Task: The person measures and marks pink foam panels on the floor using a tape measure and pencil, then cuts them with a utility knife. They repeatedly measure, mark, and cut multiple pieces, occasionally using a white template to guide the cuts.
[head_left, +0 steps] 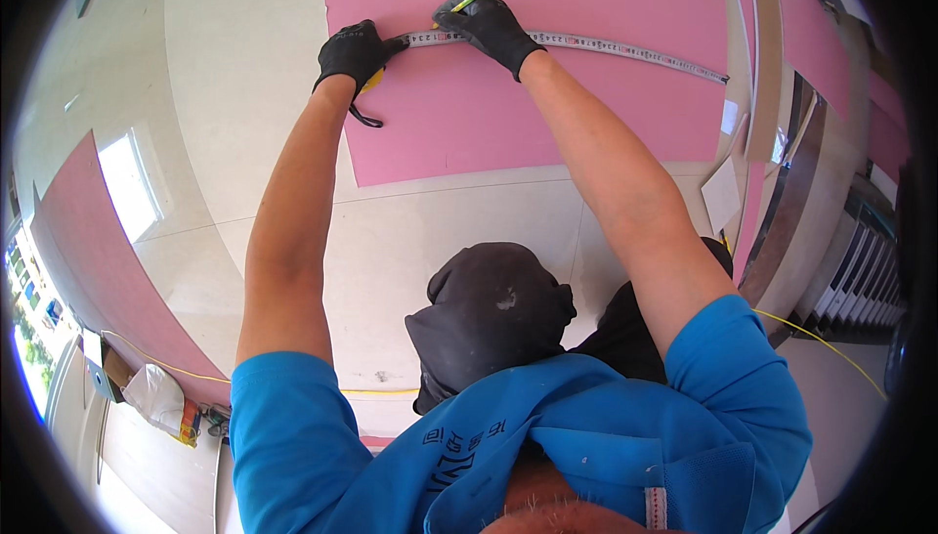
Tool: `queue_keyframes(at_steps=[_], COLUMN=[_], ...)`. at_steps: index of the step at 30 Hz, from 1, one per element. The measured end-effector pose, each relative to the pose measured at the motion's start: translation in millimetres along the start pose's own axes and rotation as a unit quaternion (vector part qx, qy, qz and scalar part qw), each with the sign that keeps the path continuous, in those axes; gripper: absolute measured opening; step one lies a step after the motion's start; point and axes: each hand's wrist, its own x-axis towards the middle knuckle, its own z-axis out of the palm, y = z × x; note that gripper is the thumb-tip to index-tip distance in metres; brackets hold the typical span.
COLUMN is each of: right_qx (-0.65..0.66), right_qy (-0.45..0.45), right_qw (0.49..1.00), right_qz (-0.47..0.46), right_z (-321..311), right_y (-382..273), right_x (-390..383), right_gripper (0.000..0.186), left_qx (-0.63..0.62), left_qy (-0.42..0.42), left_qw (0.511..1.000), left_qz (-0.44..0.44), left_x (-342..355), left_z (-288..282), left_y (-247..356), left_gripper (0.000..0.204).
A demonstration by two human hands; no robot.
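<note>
A large pink board (449, 128) lies flat on the floor ahead of me. The blade of a tape measure (616, 47) runs across it, its end at the board's right edge. My left hand (350, 53), in a black glove, is closed round the tape measure's yellow case (372, 81) near the board's left edge, thumb along the blade. A black strap loop (365, 121) hangs from the case. My right hand (487, 32), also black-gloved, pinches a yellow-green pencil (463, 4) above the blade. Its tip is close to the tape; whether it touches the board I cannot tell.
Another pink sheet (117, 260) lies at the left, near a white bag (156, 397). Strips and boards (765, 65) lie along the right side, beside a white tile-like piece (721, 197). A yellow cord (831, 350) crosses the floor behind. My dark-trousered knee (493, 304) is just below the board.
</note>
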Motion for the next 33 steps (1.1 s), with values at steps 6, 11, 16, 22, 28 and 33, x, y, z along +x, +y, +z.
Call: queue_keyframes(at_steps=[6, 11, 16, 22, 28, 33], right_qx=[-0.046, -0.057, -0.046, 0.012, 0.224, 0.253], right_qy=[0.003, 0.027, 0.035, 0.059, 0.14, 0.15], right_qw=[0.999, 0.998, 0.998, 0.998, 0.964, 0.954], right_qz=[-0.013, -0.026, -0.008, 0.002, 0.039, 0.05], right_z=[-0.6, 2.8, 4.6, 1.5, -15.7, -21.9], right_y=[-7.0, -6.9, -8.3, -12.4, -29.5, -2.6], right_x=[-3.1, -5.9, -4.5, -2.9, -36.0, -135.2], right_gripper=[0.026, 0.027, 0.028, 0.024, 0.025, 0.023], left_qx=[-0.005, 0.004, -0.002, -0.008, -0.015, -0.012], left_qy=[0.004, 0.007, 0.004, 0.0, 0.018, 0.012], left_qw=[1.0, 1.0, 1.0, 1.0, 1.0, 1.0], left_qz=[0.006, -0.007, -0.007, -0.007, 0.002, -0.005], left_x=[-0.7, 1.5, 0.8, 0.5, 3.6, -1.4], left_z=[1.5, 2.7, 1.9, 0.0, 6.3, 8.5], left_y=[-1.4, -2.2, -2.3, 0.1, -4.6, -3.9], left_gripper=[0.064, 0.061, 0.06, 0.059, 0.061, 0.061])
